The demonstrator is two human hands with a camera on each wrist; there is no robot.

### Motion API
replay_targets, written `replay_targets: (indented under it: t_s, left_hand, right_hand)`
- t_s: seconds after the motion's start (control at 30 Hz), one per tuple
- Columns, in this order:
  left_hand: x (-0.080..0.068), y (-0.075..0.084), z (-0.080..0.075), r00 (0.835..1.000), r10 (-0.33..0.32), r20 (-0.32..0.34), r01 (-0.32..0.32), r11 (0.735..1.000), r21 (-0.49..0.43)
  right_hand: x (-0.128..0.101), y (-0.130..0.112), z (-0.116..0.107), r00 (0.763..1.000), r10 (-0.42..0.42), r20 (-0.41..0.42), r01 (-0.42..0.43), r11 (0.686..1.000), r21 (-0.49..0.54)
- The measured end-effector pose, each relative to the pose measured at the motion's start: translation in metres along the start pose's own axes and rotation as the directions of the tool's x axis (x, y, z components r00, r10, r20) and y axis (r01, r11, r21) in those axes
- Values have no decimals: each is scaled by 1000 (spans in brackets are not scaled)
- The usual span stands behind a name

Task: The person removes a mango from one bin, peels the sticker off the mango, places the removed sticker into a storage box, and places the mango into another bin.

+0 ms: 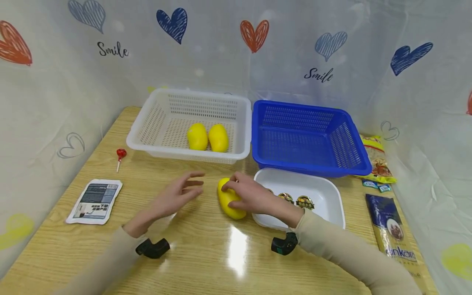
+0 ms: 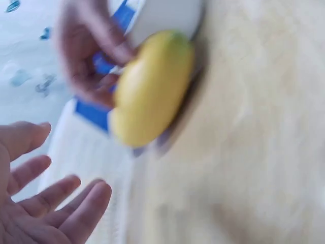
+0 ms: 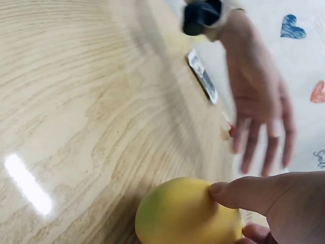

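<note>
A yellow mango (image 1: pixel 225 200) sits low over the table in front of the baskets, and my right hand (image 1: pixel 256 196) grips it from its right side. In the right wrist view the thumb presses on the yellow mango (image 3: pixel 177 213), which has a greenish end. My left hand (image 1: pixel 175 198) is a short way left of the mango, its fingers extended and holding nothing. The left wrist view shows a gap between those fingers and the mango (image 2: pixel 152 91). Two more mangoes (image 1: pixel 197 136) lie in the white basket (image 1: pixel 184 152) behind.
Right of the white basket stands a blue basket (image 1: pixel 309 167). In front of it, a white tray (image 1: pixel 328 205) holds small gold-labelled items, partly behind my right arm. A lollipop (image 1: pixel 121 154) and a flat packet (image 1: pixel 96 201) lie left; snack bags (image 1: pixel 391 225) line the right edge.
</note>
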State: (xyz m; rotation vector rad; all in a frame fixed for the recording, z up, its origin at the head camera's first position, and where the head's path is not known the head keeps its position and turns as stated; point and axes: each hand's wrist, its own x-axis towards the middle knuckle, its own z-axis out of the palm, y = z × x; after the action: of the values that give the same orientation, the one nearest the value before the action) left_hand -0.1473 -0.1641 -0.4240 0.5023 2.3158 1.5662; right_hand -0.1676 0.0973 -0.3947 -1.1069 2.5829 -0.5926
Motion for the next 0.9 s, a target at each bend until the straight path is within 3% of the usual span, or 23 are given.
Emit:
replay_targets:
  t_s: [0.17,0.33,0.47,0.67,0.77,0.9]
  left_hand:
    - [-2,25,-62,994,74,-85,-59,983,172]
    - [-1,39,-119,981,38,-188,25,946,323]
    - [6,30,-154,978,-4,-208,76,937,342]
    - [17,4,-187,971,-161,-176,210,927,311]
    - [20,-8,-194,954,-244,-177,284,924,257]
    - [24,-22,-196,939,-278,-202,319,924,211]
  right_hand:
    - [-1,-3,4,999,26,39,-24,998,-52]
    - [0,-5,6,989,10,144,7,993,-114]
    - [2,-4,7,987,-26,162,41,995,-87]
    - [5,-2,8,986,-49,161,53,998,-17]
    - [6,0,5,986,-77,151,72,997,37]
    - [7,1,-15,986,-120,116,96,977,192]
